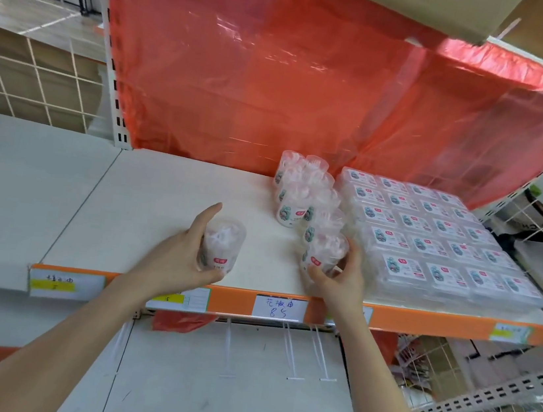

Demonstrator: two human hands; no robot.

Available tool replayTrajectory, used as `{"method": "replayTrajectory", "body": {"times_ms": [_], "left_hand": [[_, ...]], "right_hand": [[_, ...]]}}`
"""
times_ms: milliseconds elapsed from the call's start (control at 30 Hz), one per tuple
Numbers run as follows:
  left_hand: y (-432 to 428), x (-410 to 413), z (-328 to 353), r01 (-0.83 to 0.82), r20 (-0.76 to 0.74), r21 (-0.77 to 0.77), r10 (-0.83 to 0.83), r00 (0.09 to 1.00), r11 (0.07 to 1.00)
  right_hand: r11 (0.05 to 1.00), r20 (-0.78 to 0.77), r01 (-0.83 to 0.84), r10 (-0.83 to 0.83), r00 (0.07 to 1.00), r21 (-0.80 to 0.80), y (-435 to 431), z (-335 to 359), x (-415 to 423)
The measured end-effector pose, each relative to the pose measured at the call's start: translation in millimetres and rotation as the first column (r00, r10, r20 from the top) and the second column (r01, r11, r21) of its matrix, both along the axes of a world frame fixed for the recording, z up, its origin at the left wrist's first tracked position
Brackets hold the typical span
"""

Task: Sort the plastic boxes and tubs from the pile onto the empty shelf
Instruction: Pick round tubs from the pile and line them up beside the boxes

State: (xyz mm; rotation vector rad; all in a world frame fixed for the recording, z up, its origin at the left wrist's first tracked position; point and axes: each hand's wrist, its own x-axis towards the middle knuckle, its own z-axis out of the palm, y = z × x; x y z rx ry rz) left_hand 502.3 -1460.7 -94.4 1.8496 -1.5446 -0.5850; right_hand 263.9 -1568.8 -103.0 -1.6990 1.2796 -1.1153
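While the left hand (185, 249) curls round a clear tub (221, 246) above the shelf's (168, 192) front edge, the right hand (340, 277) grips another tub (324, 252) standing at the near end of a row of tubs (300, 189). Just right of the row, flat boxes (438, 238) lie packed in a block before a red plastic sheet (279, 85).

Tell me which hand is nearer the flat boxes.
Right. The right hand, gripping a tub, sits beside the boxes; the left hand, holding another tub, is well off to their left.
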Motion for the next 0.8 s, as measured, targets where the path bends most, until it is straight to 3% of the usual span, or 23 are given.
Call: {"method": "replayTrajectory", "body": {"times_ms": [800], "left_hand": [[-0.5, -0.3, -1.3, -0.022, -0.033, -0.008, 0.021, 0.999, 1.000]], "right_hand": [[0.998, 0.007, 0.065, -0.065, 0.998, 0.011, 0.4, 3.3, 0.5]]}}
